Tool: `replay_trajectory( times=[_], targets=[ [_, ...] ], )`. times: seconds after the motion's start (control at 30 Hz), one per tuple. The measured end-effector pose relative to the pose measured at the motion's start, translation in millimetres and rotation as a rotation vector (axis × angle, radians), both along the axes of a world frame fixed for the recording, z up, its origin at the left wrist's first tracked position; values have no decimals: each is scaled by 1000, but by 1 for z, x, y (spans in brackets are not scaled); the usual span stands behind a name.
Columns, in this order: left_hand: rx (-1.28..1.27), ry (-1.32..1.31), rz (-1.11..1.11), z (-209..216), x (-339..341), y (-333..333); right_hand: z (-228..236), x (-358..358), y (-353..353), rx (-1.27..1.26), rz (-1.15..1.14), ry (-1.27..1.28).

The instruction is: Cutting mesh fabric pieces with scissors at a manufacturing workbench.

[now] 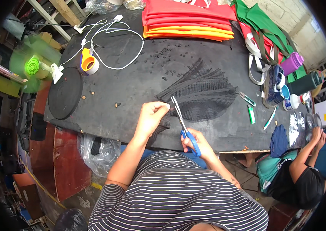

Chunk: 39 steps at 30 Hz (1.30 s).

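Note:
Several layers of black mesh fabric [205, 94] lie fanned out on the dark table in front of me. My left hand [152, 117] is closed in a pinch at the near-left edge of the mesh. A narrower part of the mesh hangs below those fingers; the exact grip point is hard to see. In my right hand [197, 142] is a pair of scissors [185, 129] with blue handles. Its blades point up and away, slightly parted, just right of my left fingertips. Small black scraps [170, 72] are scattered beyond the mesh.
Red and orange folded fabric [188, 21] is stacked at the back. To the right lie thread snips [247, 99], a green lighter [251, 114] and a pen-like tool [271, 118]. A tape roll [89, 65], white cable [118, 68] and fan [33, 66] stand left. Another person [298, 169] sits at right.

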<state>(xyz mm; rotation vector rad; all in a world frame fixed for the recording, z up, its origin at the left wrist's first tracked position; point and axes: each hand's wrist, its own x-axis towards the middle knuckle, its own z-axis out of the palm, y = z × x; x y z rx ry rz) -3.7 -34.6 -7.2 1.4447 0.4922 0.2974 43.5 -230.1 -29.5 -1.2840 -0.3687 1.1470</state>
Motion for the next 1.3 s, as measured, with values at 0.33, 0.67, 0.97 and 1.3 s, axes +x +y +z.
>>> replay_trajectory(
  times=[0.33,0.67,0.97,1.3],
  targets=[
    [3,-20,0,-1,0,-2,5,1,1,-52,-32,26],
    [17,-41,-73,8,5,-14,-1,8,5,54,-234,-359],
    [-180,-12,-476,15,3,-20,68,74,3,256,-603,-486],
    [-361,37,-760,25,-25,11,116,146,-67,495,-896,-629]
  ],
)
